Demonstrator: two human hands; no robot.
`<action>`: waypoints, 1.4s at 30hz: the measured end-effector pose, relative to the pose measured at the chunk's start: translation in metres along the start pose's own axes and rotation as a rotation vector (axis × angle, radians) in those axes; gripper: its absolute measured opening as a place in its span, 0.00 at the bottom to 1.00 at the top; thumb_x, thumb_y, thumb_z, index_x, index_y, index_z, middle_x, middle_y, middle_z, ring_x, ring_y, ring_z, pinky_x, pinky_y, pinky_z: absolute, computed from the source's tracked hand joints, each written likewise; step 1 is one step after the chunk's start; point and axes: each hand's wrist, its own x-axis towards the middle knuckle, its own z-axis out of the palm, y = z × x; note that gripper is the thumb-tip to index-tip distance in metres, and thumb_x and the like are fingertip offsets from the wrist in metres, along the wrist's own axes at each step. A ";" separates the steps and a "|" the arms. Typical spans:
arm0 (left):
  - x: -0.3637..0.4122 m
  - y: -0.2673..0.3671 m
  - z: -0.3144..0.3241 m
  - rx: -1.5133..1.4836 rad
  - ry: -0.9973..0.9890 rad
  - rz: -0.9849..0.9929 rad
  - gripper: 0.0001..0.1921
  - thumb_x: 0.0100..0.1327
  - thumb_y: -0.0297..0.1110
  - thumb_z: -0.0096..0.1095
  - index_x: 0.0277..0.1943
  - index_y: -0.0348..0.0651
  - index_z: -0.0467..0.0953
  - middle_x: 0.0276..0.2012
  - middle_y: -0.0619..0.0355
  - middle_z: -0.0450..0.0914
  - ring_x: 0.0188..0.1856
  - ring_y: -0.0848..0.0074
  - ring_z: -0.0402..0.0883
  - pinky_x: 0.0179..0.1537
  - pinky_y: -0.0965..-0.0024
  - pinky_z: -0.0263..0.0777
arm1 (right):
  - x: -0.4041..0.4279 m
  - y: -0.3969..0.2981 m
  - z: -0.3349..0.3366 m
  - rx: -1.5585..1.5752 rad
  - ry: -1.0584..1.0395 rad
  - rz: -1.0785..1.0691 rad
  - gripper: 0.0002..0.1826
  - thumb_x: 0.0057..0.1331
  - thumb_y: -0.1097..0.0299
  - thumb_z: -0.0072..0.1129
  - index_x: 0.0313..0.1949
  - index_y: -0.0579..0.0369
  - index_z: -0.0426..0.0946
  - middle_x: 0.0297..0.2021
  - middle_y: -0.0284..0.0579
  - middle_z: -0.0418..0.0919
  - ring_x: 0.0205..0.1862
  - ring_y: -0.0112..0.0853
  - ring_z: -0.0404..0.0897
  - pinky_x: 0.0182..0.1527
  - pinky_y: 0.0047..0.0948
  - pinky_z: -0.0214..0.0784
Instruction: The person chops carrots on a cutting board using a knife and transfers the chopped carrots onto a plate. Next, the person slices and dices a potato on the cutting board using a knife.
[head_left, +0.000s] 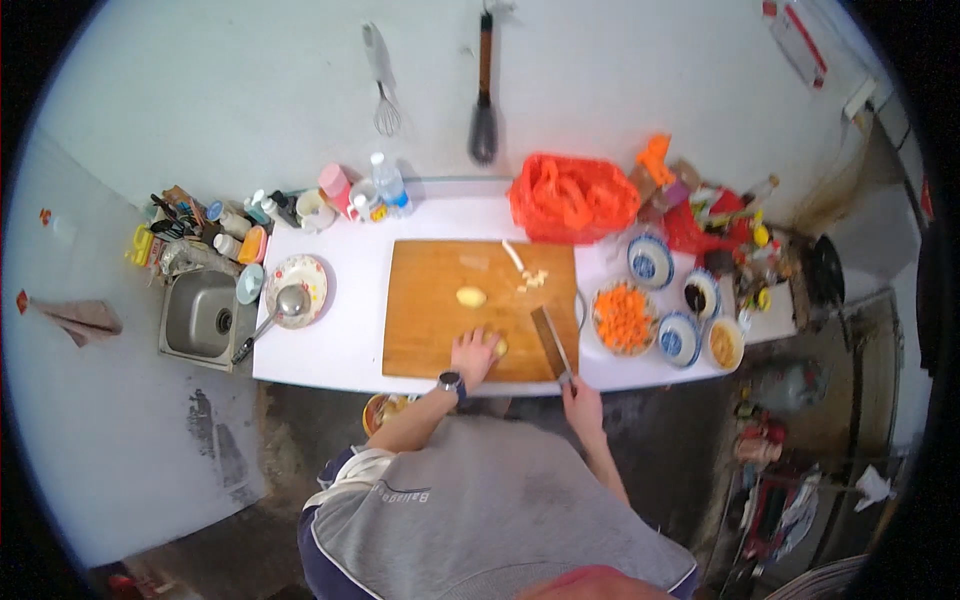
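Observation:
On the wooden cutting board (427, 330), my left hand (472, 357) lies over a yellowish potato piece (502, 347), whose right side shows beside the thumb. My right hand (582, 403) grips the handle of a kitchen knife (553, 342). Its broad blade points up and left over the board's right part, apart from the potato piece. A whole peeled potato (472, 298) sits just beyond my left fingers. Farther right on the board lie small pale diced cubes (533, 280) and a white strip (514, 256).
Right of the board stand a plate of diced carrot (624, 319), blue-patterned bowls (650, 262) and a bowl of minced food (724, 343). A red plastic bag (574, 196) stands behind. To the left are a ladle (291, 301) on a floral plate (321, 279) and a sink (196, 319).

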 end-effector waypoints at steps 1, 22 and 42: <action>-0.003 0.000 -0.002 -0.005 -0.024 -0.028 0.26 0.59 0.43 0.63 0.61 0.58 0.68 0.57 0.51 0.70 0.57 0.57 0.71 0.53 0.51 0.66 | 0.001 -0.002 -0.002 -0.021 -0.004 -0.012 0.10 0.67 0.62 0.53 0.36 0.56 0.74 0.28 0.59 0.79 0.35 0.58 0.78 0.35 0.52 0.71; -0.040 -0.044 0.030 -0.004 0.200 0.414 0.18 0.61 0.33 0.52 0.53 0.36 0.74 0.55 0.52 0.75 0.57 0.63 0.72 0.57 0.62 0.66 | 0.015 -0.003 0.004 -0.324 -0.051 -0.206 0.14 0.68 0.58 0.46 0.42 0.53 0.76 0.28 0.59 0.79 0.34 0.56 0.79 0.36 0.54 0.70; -0.043 -0.016 0.021 -0.071 0.250 0.418 0.23 0.56 0.29 0.60 0.57 0.36 0.72 0.53 0.51 0.74 0.55 0.61 0.73 0.53 0.61 0.68 | 0.012 -0.041 -0.012 -0.313 -0.137 -0.365 0.12 0.67 0.58 0.53 0.44 0.47 0.78 0.22 0.49 0.79 0.25 0.47 0.80 0.29 0.44 0.72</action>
